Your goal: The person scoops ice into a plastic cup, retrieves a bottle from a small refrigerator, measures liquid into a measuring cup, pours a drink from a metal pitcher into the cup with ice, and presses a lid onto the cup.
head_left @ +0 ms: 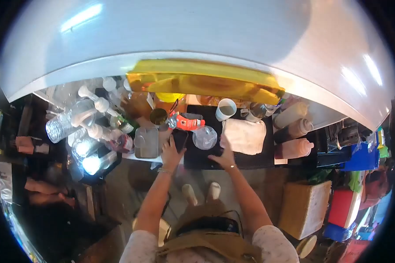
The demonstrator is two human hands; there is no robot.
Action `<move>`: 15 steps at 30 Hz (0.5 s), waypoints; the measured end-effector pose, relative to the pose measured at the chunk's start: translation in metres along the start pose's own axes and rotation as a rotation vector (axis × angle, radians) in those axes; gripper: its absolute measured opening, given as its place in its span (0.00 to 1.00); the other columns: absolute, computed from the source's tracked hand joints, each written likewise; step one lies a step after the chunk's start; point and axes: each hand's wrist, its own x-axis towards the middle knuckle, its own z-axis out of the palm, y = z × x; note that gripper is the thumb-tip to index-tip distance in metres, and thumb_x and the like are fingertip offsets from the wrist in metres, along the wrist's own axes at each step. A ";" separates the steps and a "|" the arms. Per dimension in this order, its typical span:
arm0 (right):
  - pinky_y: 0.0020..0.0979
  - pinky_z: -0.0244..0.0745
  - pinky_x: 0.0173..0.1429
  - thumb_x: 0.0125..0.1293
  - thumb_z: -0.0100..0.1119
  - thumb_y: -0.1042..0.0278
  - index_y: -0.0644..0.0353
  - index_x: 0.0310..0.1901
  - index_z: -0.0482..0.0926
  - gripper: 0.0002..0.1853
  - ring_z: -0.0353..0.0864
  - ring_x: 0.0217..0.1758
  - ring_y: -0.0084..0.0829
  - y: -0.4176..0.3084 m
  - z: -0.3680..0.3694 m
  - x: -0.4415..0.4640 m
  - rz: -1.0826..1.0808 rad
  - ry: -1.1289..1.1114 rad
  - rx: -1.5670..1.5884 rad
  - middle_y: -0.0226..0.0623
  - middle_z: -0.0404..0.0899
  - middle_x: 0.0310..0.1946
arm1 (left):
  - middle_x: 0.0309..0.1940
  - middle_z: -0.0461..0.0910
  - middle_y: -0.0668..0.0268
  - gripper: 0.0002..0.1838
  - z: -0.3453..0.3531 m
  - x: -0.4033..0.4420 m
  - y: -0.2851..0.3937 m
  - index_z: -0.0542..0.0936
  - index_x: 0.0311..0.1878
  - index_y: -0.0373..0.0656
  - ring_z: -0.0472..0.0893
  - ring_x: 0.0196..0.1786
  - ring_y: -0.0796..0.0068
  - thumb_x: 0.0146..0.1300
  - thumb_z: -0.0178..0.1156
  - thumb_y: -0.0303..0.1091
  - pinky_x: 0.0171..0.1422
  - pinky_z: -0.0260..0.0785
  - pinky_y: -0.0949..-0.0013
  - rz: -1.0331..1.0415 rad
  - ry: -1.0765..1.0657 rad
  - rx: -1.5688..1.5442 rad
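My left hand point(172, 154) rests with fingers apart at the left side of the counter, against a dark flat object point(180, 138) that looks like a phone. My right hand point(225, 158) lies at the front of the black mat point(197, 161), thumb spread, its fingertips beside a folded beige cloth point(246, 136). Between the hands, a little farther back, is a clear plastic cup point(205, 138). Behind that cup lies a bottle with a red label and cap point(189, 123). A white cup point(226, 109) with something greyish inside stands at the back of the mat.
A clear lidded container point(146, 143) sits left of my left hand. Pump bottles point(102, 105) and stacked clear cups point(92, 164) crowd the left. Squeeze bottles point(294, 149) line the right. A yellow translucent panel point(204, 80) spans the back. A tan box point(305, 208) stands low on the right.
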 end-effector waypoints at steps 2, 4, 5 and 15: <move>0.39 0.59 0.62 0.29 0.75 0.69 0.59 0.62 0.53 0.54 0.62 0.59 0.42 0.024 -0.050 -0.004 -0.046 0.186 -0.237 0.45 0.61 0.56 | 0.54 0.62 0.45 0.45 0.004 -0.011 -0.010 0.53 0.65 0.40 0.63 0.57 0.45 0.50 0.61 0.51 0.58 0.61 0.52 0.127 0.184 -0.046; 0.41 0.58 0.63 0.29 0.75 0.67 0.59 0.64 0.51 0.56 0.62 0.59 0.44 0.045 -0.098 0.005 -0.051 0.462 -0.481 0.46 0.61 0.56 | 0.54 0.62 0.45 0.44 0.001 -0.018 -0.017 0.54 0.65 0.39 0.64 0.57 0.45 0.51 0.61 0.51 0.59 0.61 0.52 0.149 0.211 -0.065; 0.42 0.56 0.63 0.30 0.76 0.63 0.60 0.64 0.50 0.57 0.62 0.60 0.46 0.045 -0.119 0.011 -0.003 0.571 -0.614 0.47 0.61 0.57 | 0.53 0.63 0.44 0.43 -0.001 -0.022 -0.016 0.55 0.64 0.39 0.64 0.57 0.46 0.51 0.61 0.50 0.59 0.60 0.52 0.191 0.251 -0.087; 0.31 0.69 0.49 0.38 0.71 0.62 0.65 0.53 0.69 0.37 0.75 0.47 0.34 0.098 -0.150 0.049 0.431 0.265 0.073 0.41 0.76 0.45 | 0.51 0.67 0.54 0.31 -0.046 -0.049 0.043 0.62 0.59 0.44 0.68 0.54 0.50 0.53 0.60 0.39 0.55 0.64 0.55 0.153 0.219 -0.338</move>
